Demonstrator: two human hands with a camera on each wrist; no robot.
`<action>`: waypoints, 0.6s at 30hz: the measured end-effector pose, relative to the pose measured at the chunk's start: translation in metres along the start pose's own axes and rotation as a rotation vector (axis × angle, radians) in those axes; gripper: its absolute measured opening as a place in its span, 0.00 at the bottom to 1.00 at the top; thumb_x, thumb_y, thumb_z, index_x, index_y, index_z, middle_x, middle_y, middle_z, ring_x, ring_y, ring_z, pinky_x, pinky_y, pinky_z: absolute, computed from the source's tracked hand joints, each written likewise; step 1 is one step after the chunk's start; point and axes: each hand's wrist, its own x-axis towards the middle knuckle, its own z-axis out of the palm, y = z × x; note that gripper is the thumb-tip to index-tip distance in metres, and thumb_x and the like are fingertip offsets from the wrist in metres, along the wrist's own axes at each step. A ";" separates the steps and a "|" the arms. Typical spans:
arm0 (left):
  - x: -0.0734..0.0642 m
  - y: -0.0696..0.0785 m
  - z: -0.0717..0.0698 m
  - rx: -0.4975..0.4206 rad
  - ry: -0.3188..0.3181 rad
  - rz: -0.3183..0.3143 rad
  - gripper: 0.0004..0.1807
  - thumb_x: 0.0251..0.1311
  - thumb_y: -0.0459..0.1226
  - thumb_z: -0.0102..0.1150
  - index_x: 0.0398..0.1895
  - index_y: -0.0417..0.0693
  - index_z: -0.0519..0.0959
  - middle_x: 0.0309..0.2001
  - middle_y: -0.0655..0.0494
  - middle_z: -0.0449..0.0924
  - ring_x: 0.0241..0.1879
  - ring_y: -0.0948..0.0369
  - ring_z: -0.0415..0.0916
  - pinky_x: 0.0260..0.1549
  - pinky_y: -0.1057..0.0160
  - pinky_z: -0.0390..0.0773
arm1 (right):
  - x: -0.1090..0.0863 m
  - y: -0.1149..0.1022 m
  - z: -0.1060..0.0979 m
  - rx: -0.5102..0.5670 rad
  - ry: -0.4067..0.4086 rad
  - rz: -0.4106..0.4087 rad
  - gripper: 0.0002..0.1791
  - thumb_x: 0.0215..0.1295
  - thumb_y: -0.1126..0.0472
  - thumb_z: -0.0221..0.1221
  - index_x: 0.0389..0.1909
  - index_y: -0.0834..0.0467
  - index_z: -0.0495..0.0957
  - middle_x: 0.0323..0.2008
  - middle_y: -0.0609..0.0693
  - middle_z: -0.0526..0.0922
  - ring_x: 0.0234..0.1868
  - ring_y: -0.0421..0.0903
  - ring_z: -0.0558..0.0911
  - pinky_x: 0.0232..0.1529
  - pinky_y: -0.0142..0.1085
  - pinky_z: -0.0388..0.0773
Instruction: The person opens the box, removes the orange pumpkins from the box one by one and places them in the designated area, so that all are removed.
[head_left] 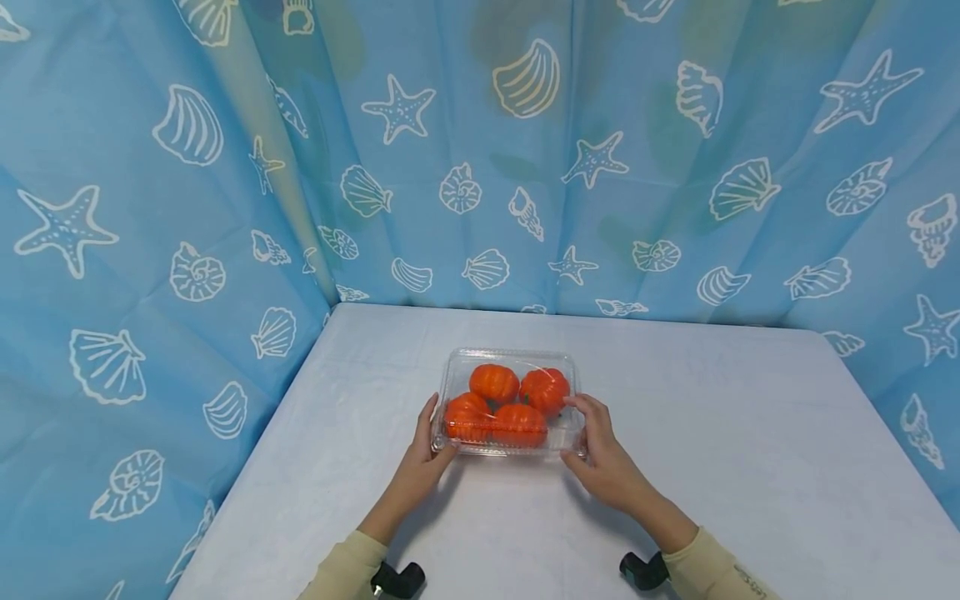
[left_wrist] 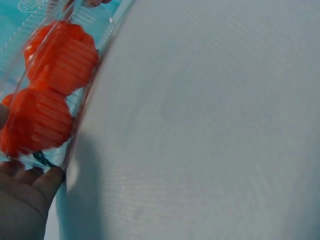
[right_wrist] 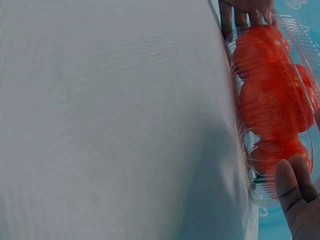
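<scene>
A clear plastic clamshell box [head_left: 561, 440] is held at the middle of the table, with its lid down. Inside lie several ribbed, orange-red fruits [head_left: 495, 384] shaped like small pumpkins or beefsteak tomatoes. My left hand [head_left: 424, 457] grips the box's left end, thumb at the near edge and fingers along the side. On the opposite end my right hand [head_left: 606, 460] holds it the same way, fingers over the right side. The left wrist view shows fingers [left_wrist: 49, 184] against the box's lower edge. In the right wrist view, fingers [right_wrist: 287, 182] press on its clear wall.
A white cloth-covered table [head_left: 720, 433] spreads around the box. Blue curtains [head_left: 465, 125] printed with shells and starfish hang behind it and along the left side. Black wrist devices [head_left: 401, 579] sit near both pale sleeves [head_left: 347, 568].
</scene>
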 end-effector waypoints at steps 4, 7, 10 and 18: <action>0.001 0.000 0.000 -0.008 -0.001 -0.009 0.44 0.71 0.39 0.56 0.83 0.53 0.43 0.80 0.39 0.49 0.75 0.39 0.56 0.69 0.35 0.59 | 0.000 0.000 0.000 -0.024 -0.014 -0.007 0.42 0.63 0.66 0.59 0.76 0.51 0.51 0.73 0.57 0.52 0.40 0.43 0.70 0.40 0.34 0.79; 0.001 0.000 0.000 -0.012 0.000 -0.018 0.44 0.71 0.39 0.56 0.83 0.54 0.42 0.80 0.40 0.49 0.75 0.40 0.55 0.70 0.35 0.58 | 0.000 0.001 0.000 -0.038 -0.018 -0.026 0.41 0.64 0.67 0.57 0.76 0.52 0.51 0.73 0.58 0.53 0.44 0.46 0.73 0.48 0.41 0.82; 0.001 -0.001 0.000 -0.011 -0.002 -0.008 0.44 0.71 0.38 0.55 0.83 0.52 0.42 0.80 0.39 0.49 0.75 0.40 0.56 0.70 0.36 0.59 | 0.000 0.000 0.000 -0.031 -0.022 -0.037 0.40 0.65 0.68 0.55 0.76 0.53 0.51 0.73 0.59 0.53 0.52 0.53 0.76 0.57 0.51 0.80; 0.002 -0.003 0.000 -0.045 -0.004 0.029 0.43 0.71 0.35 0.57 0.82 0.49 0.43 0.79 0.37 0.50 0.75 0.40 0.56 0.70 0.37 0.59 | 0.001 0.000 0.000 0.002 -0.042 -0.021 0.36 0.66 0.69 0.52 0.74 0.52 0.54 0.75 0.61 0.50 0.70 0.66 0.67 0.65 0.61 0.69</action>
